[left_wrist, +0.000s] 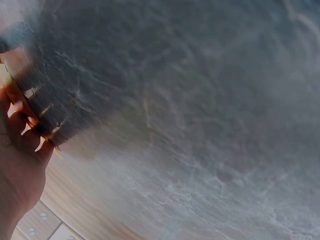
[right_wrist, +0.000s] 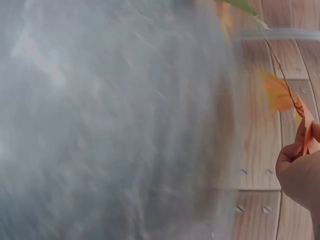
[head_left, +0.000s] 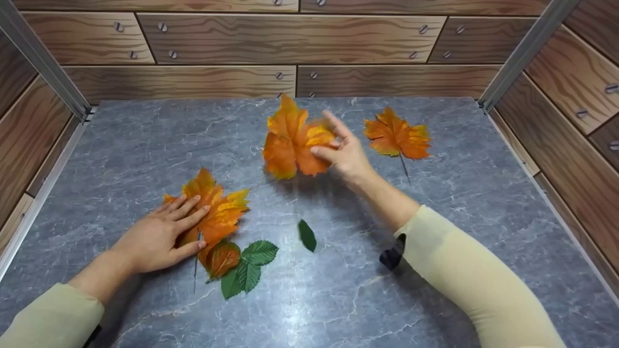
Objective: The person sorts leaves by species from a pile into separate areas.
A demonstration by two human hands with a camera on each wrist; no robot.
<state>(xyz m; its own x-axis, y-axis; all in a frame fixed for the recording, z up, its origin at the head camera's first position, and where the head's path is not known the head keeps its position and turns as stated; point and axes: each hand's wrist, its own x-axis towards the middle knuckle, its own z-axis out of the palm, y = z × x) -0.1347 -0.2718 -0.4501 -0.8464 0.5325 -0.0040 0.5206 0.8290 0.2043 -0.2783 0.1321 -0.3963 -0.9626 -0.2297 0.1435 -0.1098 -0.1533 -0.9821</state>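
Observation:
In the head view, my right hand [head_left: 346, 154] pinches an orange-yellow artificial maple leaf [head_left: 285, 150] by its right edge, lifted above the table. The right wrist view shows the held leaf [right_wrist: 280, 95] with its thin stem pointing toward a small green leaf [right_wrist: 244, 5]. This narrow green leaf [head_left: 307, 236] appears below the maple leaf in the head view; whether the two are joined I cannot tell. My left hand [head_left: 162, 234] rests with spread fingers on another orange maple leaf [head_left: 217, 210] lying on the table.
Beside the left hand's leaf lie a smaller orange-green leaf [head_left: 225, 258] and a green leaf cluster [head_left: 249, 270]. A further orange maple leaf [head_left: 397, 135] with a dark stem lies at the back right. Wood-patterned walls [head_left: 290, 38] enclose the grey marbled table [head_left: 348, 309].

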